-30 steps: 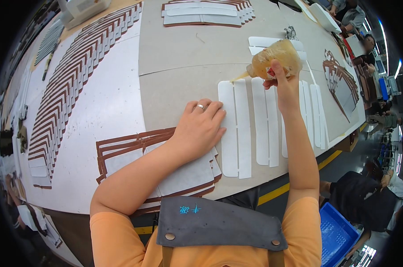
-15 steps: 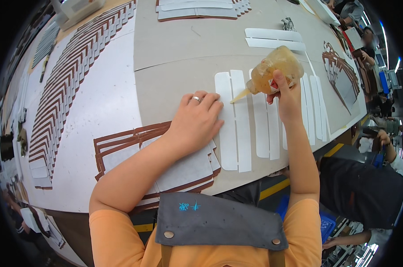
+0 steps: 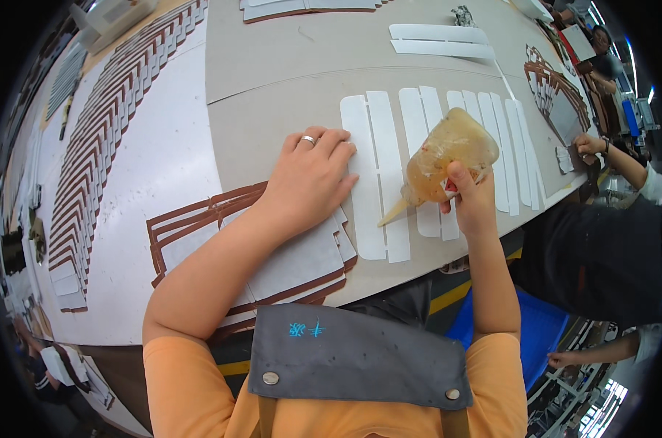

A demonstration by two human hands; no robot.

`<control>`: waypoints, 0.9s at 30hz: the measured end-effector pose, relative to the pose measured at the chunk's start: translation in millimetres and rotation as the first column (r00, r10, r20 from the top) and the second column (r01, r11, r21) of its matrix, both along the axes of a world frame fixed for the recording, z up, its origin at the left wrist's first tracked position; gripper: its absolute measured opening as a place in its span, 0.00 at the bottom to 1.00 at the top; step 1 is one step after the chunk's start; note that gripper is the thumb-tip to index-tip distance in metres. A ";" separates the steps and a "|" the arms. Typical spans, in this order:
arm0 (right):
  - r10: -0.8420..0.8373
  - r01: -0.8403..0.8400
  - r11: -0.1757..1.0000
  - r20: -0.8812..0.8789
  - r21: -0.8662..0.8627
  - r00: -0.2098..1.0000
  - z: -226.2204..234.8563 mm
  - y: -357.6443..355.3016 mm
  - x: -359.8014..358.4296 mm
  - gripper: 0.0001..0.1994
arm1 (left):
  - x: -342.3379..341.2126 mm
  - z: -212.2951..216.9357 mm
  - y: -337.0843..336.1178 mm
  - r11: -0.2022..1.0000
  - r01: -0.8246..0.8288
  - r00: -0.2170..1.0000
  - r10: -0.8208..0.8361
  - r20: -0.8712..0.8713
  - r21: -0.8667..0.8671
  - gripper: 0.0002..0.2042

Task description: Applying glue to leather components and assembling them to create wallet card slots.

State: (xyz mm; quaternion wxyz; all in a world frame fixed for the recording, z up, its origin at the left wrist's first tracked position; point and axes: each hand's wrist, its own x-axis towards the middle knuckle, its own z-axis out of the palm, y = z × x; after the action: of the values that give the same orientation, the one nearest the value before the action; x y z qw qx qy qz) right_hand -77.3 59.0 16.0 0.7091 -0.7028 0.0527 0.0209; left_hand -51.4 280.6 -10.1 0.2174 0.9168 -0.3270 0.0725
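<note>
My right hand (image 3: 471, 198) grips a soft amber glue bottle (image 3: 448, 155), tilted with its pointed nozzle (image 3: 391, 214) touching the lower part of a white strip (image 3: 386, 175). My left hand (image 3: 310, 175), a ring on one finger, lies flat with fingers spread on the grey cardboard sheet (image 3: 287, 109), its fingertips at the left edge of the leftmost white strip (image 3: 358, 182). More white strips (image 3: 507, 150) lie side by side to the right of the bottle.
A stack of white pieces with brown edges (image 3: 287, 263) lies under my left forearm. Long fanned rows of brown-edged pieces (image 3: 104, 139) run along the left. Two white strips (image 3: 437, 40) lie farther back. Another person's hand (image 3: 585, 146) works at the table's right edge.
My right hand has drawn the bottle down along the strips toward me, its nozzle now near the strip's lower end. My left hand has stayed pressed in place.
</note>
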 end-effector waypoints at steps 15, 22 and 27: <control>-0.181 0.141 0.944 0.112 0.297 0.977 4.8 -12.8 17.4 0.29 | -5.8 -3.7 -0.9 1.000 0.008 0.999 -0.009 0.033 0.025 0.13; -0.140 0.153 0.988 0.251 -0.036 0.958 -0.1 1.0 87.2 0.23 | -6.9 -4.4 -1.2 1.000 0.011 1.000 -0.011 0.019 0.022 0.13; -0.101 0.130 0.988 0.282 -0.085 0.954 -4.4 6.3 104.9 0.24 | -6.6 -4.6 -1.5 1.000 0.004 1.000 -0.004 0.008 0.030 0.13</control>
State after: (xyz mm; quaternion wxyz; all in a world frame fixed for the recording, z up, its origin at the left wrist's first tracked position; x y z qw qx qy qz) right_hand 27.6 65.3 11.6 0.6726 -0.7299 -0.0047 -0.1217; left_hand -58.0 279.1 -14.8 0.2026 0.9190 -0.3307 0.0708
